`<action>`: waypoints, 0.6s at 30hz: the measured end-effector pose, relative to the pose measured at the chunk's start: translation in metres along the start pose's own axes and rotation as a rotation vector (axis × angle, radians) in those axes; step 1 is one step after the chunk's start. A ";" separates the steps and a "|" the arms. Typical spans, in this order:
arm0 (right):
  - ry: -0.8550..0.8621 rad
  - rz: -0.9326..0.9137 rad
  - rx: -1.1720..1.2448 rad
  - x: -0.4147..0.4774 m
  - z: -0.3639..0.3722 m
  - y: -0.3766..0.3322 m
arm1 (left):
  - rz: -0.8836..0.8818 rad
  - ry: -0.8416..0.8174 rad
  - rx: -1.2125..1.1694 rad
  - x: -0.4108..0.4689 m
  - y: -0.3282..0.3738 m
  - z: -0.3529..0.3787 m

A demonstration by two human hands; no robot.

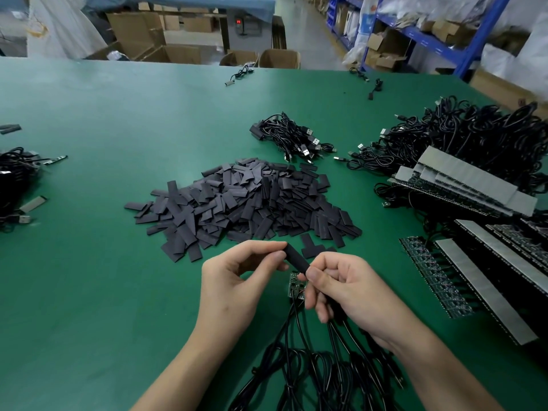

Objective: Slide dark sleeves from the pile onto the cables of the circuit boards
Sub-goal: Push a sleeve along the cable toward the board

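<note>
One dark sleeve (296, 259) is held above the table between both hands. My left hand (234, 283) pinches its far end with thumb and fingers. My right hand (347, 289) pinches its near end, and black cables (299, 333) pass under its curled fingers. A small green circuit board (295, 287) hangs just below the sleeve, its cables trailing toward me. The big pile of dark sleeves (246, 203) lies on the green table beyond my hands.
Rows of circuit boards with grey strips (462, 185) and tangled black cables (474, 132) fill the right side. A bundle of USB cables (293, 137) lies behind the pile. More cables (14, 179) sit at the left edge. Boxes and blue shelving stand past the table.
</note>
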State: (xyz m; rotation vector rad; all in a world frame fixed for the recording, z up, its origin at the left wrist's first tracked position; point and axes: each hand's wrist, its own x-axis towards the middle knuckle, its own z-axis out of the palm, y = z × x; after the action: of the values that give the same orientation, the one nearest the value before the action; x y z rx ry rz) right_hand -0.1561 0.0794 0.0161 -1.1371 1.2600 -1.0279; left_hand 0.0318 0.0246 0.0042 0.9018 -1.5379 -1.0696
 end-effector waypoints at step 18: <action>0.020 -0.014 0.050 0.003 0.000 0.005 | -0.070 0.000 -0.113 0.000 -0.001 0.006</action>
State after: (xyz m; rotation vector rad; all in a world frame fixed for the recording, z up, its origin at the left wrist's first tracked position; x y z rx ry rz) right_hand -0.1564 0.0776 0.0106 -1.1016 1.2364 -1.0780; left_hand 0.0258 0.0254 0.0024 0.8828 -1.4395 -1.1950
